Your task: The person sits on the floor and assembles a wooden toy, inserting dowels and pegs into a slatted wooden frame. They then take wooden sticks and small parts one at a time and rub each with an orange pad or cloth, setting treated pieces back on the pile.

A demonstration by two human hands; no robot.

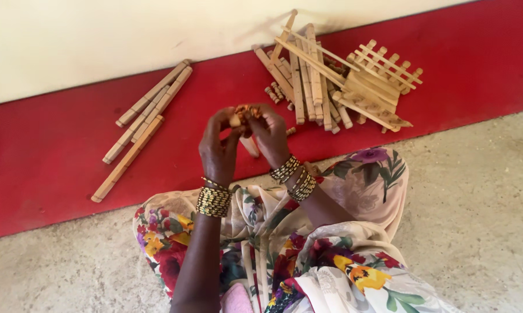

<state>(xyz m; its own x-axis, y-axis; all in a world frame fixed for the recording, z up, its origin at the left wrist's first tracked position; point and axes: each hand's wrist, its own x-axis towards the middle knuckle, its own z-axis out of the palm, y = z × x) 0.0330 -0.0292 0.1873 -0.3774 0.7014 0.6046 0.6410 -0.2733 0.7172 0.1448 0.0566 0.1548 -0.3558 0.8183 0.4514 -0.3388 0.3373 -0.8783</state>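
Above the floral-cloth lap, left hand and right hand both pinch a small pale wooden peg-like piece, fingers closed. Judgement: keep the grip near its ends, twist gently.

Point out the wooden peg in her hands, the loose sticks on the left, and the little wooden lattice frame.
wooden peg [250, 146]: head view, lower shaft below the hands.
loose sticks [148, 113]: head view, middle of bundle.
lattice frame [380, 78]: head view, centre slats.
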